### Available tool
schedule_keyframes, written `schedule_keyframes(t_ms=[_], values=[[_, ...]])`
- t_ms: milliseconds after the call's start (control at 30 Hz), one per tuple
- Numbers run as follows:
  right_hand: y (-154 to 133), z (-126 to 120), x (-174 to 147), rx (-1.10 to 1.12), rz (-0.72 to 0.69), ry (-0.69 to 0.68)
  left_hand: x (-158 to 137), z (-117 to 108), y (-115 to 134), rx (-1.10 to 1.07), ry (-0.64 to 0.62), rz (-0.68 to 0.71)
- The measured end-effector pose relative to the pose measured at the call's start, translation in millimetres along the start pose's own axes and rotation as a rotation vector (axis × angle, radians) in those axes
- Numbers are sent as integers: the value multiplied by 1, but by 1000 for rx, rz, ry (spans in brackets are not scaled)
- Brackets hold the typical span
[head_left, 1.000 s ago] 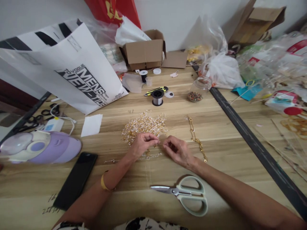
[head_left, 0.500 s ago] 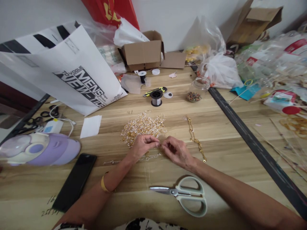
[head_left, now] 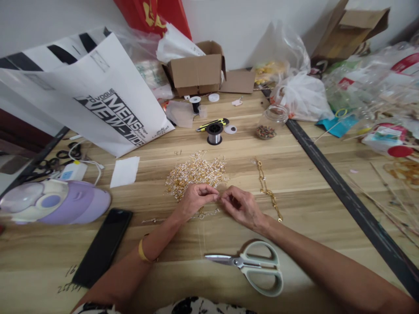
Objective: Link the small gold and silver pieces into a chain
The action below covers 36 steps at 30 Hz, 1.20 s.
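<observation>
Left hand (head_left: 195, 198), right hand (head_left: 242, 207): grip pinched together on both, anything held too small to tell. Glittery gold-and-clear heap (head_left: 193, 172) just beyond left hand on desk (head_left: 176, 261). Round clear jar (head_left: 276, 118): multicoloured granules (head_left: 266, 132), low fill. Black spool (head_left: 215, 129): silvery wire (head_left: 214, 138).

The left forearm (head_left: 132, 266) and right forearm (head_left: 314, 253) slant inward; the left grip (head_left: 195, 198) and right grip (head_left: 241, 207) nearly meet, each curled into a close pinch.

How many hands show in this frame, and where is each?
2: the left hand at the lower edge of the heap of small shiny pieces, and the right hand beside it, left of the gold chain. None seems hidden.
</observation>
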State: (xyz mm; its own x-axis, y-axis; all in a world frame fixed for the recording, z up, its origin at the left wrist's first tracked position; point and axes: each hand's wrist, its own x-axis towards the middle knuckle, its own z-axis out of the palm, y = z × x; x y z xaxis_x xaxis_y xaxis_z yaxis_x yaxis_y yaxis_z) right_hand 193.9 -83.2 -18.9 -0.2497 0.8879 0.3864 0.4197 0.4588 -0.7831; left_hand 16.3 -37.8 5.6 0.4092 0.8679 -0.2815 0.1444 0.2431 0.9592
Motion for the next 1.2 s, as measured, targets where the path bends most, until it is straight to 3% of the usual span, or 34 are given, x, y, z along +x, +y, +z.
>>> schedule_keyframes(t_ms=[633,1200], values=[[-1,-1,1,-10,15,-3,1,-4,1,64,-78,59],[0,-1,0,6,2,-26,1,-6,0,247,-96,174]])
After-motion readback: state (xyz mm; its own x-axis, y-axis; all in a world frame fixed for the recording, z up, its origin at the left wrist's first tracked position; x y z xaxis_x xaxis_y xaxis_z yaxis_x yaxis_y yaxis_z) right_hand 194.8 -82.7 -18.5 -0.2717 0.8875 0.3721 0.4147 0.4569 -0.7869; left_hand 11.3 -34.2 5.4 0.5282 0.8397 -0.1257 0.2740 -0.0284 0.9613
